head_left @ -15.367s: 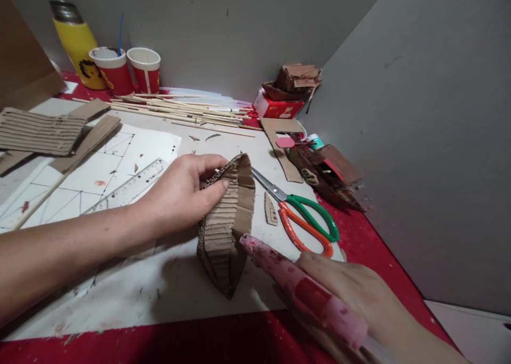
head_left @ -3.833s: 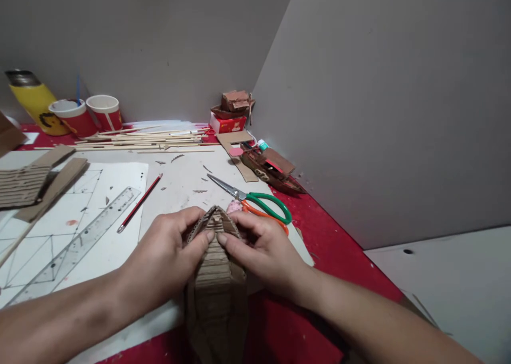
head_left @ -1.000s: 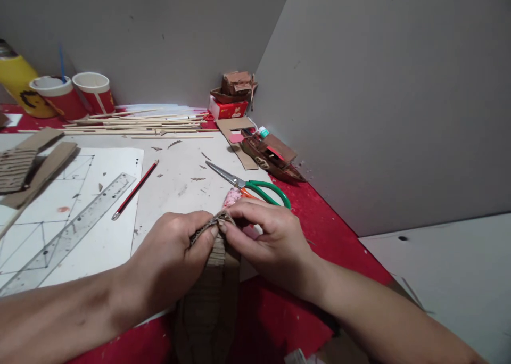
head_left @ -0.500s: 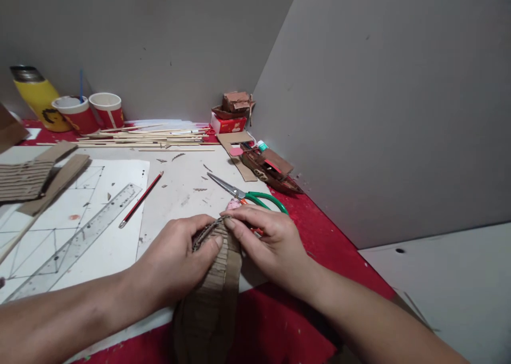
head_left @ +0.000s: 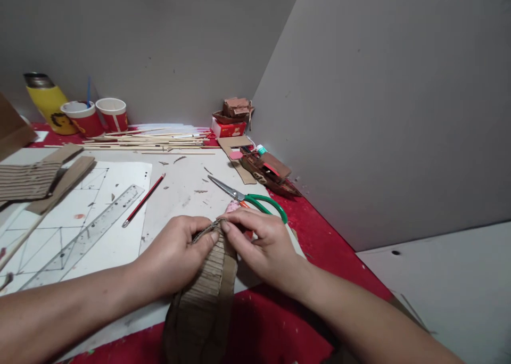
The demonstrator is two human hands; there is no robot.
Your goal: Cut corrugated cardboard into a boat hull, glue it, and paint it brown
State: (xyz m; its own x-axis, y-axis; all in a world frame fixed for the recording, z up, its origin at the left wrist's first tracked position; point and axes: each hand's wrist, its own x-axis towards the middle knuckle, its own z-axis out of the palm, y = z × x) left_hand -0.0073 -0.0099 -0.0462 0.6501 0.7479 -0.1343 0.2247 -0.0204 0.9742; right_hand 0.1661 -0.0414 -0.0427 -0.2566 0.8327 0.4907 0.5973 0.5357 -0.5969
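A boat-shaped hull of ribbed brown cardboard (head_left: 202, 305) lies lengthwise in front of me, its pointed far end between my hands. My left hand (head_left: 175, 257) is closed on the hull's left side, thumb pressed on the tip. My right hand (head_left: 261, 244) pinches the same tip from the right, fingers curled. A pink glue gun (head_left: 232, 206) shows only its nozzle end behind my right hand. Green and orange scissors (head_left: 255, 200) lie just beyond my fingers.
A clear ruler (head_left: 90, 223) and red pencil (head_left: 143, 200) lie on white drawing paper (head_left: 104, 247) at left. Cardboard strips (head_left: 32, 180), wooden sticks (head_left: 147, 138), two red cups (head_left: 98, 116), a yellow flask (head_left: 50, 103) and finished cardboard boats (head_left: 269, 170) line the back. Grey walls close the right.
Both hands have stayed pinched on the hull's tip and squeezed it narrower. Earlier the right hand held the glue gun, which now lies behind it.
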